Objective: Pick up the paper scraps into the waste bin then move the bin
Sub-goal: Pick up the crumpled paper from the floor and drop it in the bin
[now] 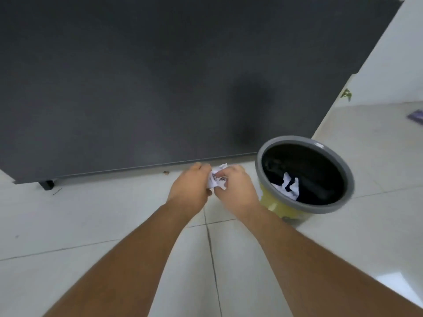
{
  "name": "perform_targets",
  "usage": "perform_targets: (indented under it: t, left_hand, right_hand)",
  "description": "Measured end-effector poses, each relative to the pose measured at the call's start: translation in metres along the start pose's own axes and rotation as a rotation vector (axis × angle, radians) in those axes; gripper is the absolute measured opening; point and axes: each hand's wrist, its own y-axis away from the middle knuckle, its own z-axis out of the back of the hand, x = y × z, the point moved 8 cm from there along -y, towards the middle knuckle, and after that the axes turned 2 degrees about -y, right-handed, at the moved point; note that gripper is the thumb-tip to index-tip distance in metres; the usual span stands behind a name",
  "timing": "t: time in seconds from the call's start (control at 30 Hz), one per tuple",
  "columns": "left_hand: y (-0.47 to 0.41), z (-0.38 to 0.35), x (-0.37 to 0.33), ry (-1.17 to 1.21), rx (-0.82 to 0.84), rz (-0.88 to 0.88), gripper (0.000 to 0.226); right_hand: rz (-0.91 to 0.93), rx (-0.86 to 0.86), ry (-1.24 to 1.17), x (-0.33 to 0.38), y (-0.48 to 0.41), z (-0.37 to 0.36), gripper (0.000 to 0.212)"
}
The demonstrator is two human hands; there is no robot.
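Observation:
A crumpled white paper scrap (216, 178) with dark print is pinched between both hands, low over the tiled floor in front of a dark panel. My left hand (190, 187) grips its left side and my right hand (235, 186) grips its right side. To the right stands the waste bin (273, 208), yellow-walled with a grey rim (343, 195) and a black liner. A white paper scrap (288, 185) lies inside the bin.
A large dark grey panel (148, 88) on a small black foot (47, 184) stands just beyond my hands. The floor is pale tile (91, 225). A tiny brown bit (166, 172) lies by the panel's edge. A purple object (415, 116) sits at far right.

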Motion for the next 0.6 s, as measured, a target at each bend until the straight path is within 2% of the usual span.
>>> perform_targets:
  t: [0.17, 0.33, 0.47, 0.6]
  left_hand:
    - [-0.045, 0.064, -0.103, 0.105, -0.123, -0.120, 0.034]
    - [-0.068, 0.081, -0.197, 0.145, -0.148, -0.220, 0.030]
    - [-0.073, 0.081, -0.250, 0.152, -0.136, -0.305, 0.035]
    - [-0.074, 0.078, -0.274, 0.130, -0.130, -0.335, 0.037]
  right_hand:
    - [-0.017, -0.208, -0.010, 0.005, -0.011, 0.136, 0.028]
    - [-0.090, -0.310, 0.002, -0.021, 0.001, 0.234, 0.026]
    - [-0.159, -0.378, -0.008, -0.050, 0.015, 0.275, 0.032]
    - [-0.206, -0.410, -0.020, -0.068, 0.021, 0.288, 0.034]
